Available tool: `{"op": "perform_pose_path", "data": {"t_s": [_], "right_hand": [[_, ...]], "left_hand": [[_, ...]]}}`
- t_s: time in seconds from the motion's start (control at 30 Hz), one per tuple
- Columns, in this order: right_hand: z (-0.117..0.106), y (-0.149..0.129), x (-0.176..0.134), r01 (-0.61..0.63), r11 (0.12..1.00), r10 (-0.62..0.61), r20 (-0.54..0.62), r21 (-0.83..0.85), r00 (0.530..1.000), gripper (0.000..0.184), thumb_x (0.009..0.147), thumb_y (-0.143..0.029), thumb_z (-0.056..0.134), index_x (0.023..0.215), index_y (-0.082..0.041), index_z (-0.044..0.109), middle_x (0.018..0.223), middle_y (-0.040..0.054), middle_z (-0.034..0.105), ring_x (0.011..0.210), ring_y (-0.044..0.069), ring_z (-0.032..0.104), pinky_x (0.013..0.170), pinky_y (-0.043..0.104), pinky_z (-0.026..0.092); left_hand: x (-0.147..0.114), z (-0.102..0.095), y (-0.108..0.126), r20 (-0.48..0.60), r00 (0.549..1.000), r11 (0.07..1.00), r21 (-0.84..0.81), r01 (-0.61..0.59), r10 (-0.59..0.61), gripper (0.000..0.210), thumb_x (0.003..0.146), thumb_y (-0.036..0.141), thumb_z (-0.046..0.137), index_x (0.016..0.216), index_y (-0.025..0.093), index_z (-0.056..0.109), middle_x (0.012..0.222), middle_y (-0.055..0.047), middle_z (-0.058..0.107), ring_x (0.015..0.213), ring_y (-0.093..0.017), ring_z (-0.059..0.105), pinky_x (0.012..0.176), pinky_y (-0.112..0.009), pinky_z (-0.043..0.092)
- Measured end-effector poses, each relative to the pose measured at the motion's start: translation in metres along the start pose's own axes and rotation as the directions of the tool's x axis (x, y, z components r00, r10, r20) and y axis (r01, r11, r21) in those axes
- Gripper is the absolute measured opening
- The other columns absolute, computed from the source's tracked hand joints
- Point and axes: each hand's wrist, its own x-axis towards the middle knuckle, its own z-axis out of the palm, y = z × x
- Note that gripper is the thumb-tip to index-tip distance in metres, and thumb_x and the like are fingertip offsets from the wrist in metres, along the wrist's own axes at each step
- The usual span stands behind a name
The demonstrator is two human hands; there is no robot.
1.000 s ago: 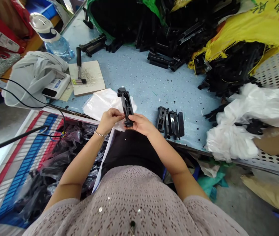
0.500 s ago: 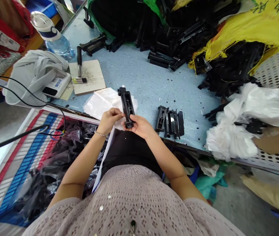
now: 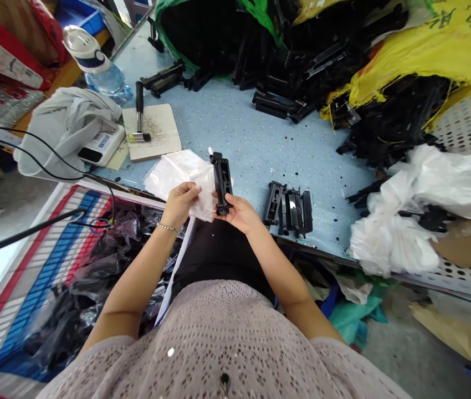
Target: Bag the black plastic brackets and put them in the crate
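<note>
In my right hand is a long black slotted part, held near its lower end and tilted slightly, with a small pale tip at its top. My left hand is just to the left, thumb and fingers pinched together at the edge of a thin white plastic bag. That bag lies with a stack of similar bags at the table's front edge. To the right of my hands, several black parts of the same sort stand side by side on the blue speckled table.
A hammer rests on a pale board at the left, near a water bottle. Black parts spill from a green bag and a yellow sack. White bags sit at right; a striped bag lies below left.
My left hand has drawn away from the black part, slightly to the left. The black part in my right hand has shifted a little to the right and stands more upright.
</note>
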Motion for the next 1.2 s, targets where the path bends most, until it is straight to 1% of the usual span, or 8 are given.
{"op": "perform_pose_path", "data": {"t_s": [0.1,0.27,0.4,0.53,0.77,0.93,1.03,1.2], "right_hand": [[-0.008,0.002,0.001,0.002,1.0,-0.001,-0.04,0.018,0.999,0.029,0.083,-0.037,0.081,0.102,-0.016,0.073,0.094,0.0063,0.078,0.078,0.018,0.072,0.074,0.036,0.067],[-0.008,0.005,-0.006,0.138,0.988,-0.147,-0.165,-0.068,0.975,0.033,0.077,-0.043,0.086,0.094,-0.019,0.072,0.083,0.0021,0.074,0.078,0.017,0.07,0.076,0.034,0.065],[-0.003,0.002,-0.039,0.286,0.895,-0.332,-0.083,-0.343,0.94,0.031,0.081,-0.044,0.084,0.101,-0.023,0.075,0.097,0.0018,0.076,0.093,0.018,0.07,0.089,0.032,0.06],[-0.008,0.003,-0.058,0.018,0.902,0.024,0.092,-0.43,0.995,0.034,0.078,-0.045,0.085,0.094,-0.017,0.075,0.089,0.0053,0.075,0.08,0.018,0.072,0.077,0.032,0.062],[-0.016,-0.002,-0.022,-0.156,0.988,0.154,0.087,0.014,0.984,0.043,0.089,-0.059,0.067,0.095,-0.017,0.066,0.077,0.0027,0.069,0.065,0.013,0.063,0.06,0.026,0.06],[0.007,0.013,-0.03,0.17,0.834,-0.302,-0.176,-0.525,0.937,0.033,0.085,-0.044,0.075,0.109,-0.024,0.068,0.103,0.0054,0.07,0.103,0.024,0.067,0.097,0.041,0.058],[0.024,0.026,-0.051,0.262,0.542,-0.402,0.028,-0.798,0.915,0.053,0.086,-0.027,0.072,0.138,-0.027,0.06,0.134,0.0096,0.061,0.132,0.029,0.054,0.121,0.048,0.04],[0.018,-0.008,-0.084,0.47,0.455,-0.129,0.466,-0.756,0.875,0.045,0.101,-0.027,0.05,0.145,-0.03,0.058,0.137,0.007,0.064,0.123,0.024,0.064,0.113,0.049,0.051]], "left_hand": [[-0.006,-0.011,0.006,0.02,0.967,0.908,0.34,-0.245,0.253,0.018,0.077,0.033,0.074,0.086,0.02,0.065,0.092,-0.006,0.068,0.079,-0.017,0.061,0.074,-0.031,0.052],[-0.016,-0.021,0.023,0.315,0.852,0.419,0.765,-0.488,0.418,0.032,0.088,0.014,0.049,0.104,0.018,0.076,0.117,-0.015,0.071,0.106,-0.029,0.064,0.098,-0.048,0.052],[-0.01,-0.018,0.028,0.288,0.88,0.497,0.739,-0.455,0.377,0.043,0.089,0.016,0.054,0.128,0.017,0.071,0.132,-0.014,0.067,0.086,-0.019,0.067,0.089,-0.038,0.057],[-0.009,-0.014,0.024,0.318,0.868,0.546,0.68,-0.489,0.381,0.053,0.087,0.012,0.055,0.139,0.017,0.064,0.141,-0.016,0.061,0.089,-0.017,0.068,0.085,-0.034,0.06],[-0.058,-0.001,0.014,0.658,0.62,0.386,0.487,-0.783,0.427,0.058,0.098,0.008,0.042,0.153,0.024,0.051,0.15,-0.014,0.056,0.14,-0.025,0.056,0.118,-0.043,0.05],[-0.065,-0.002,0.01,0.681,0.653,0.426,0.51,-0.747,0.331,0.065,0.095,0.005,0.041,0.155,0.031,0.047,0.163,-0.015,0.043,0.109,-0.019,0.071,0.103,-0.043,0.061],[-0.064,-0.002,0.015,0.711,0.656,0.407,0.537,-0.739,0.252,0.066,0.092,0.008,0.05,0.153,0.031,0.051,0.164,-0.012,0.044,0.126,-0.027,0.066,0.107,-0.049,0.058],[-0.106,-0.038,0.063,0.547,0.797,0.521,0.615,-0.591,0.258,0.05,0.092,0.031,0.064,0.14,0.04,0.063,0.14,-0.003,0.068,0.126,-0.029,0.068,0.108,-0.047,0.059]]}}
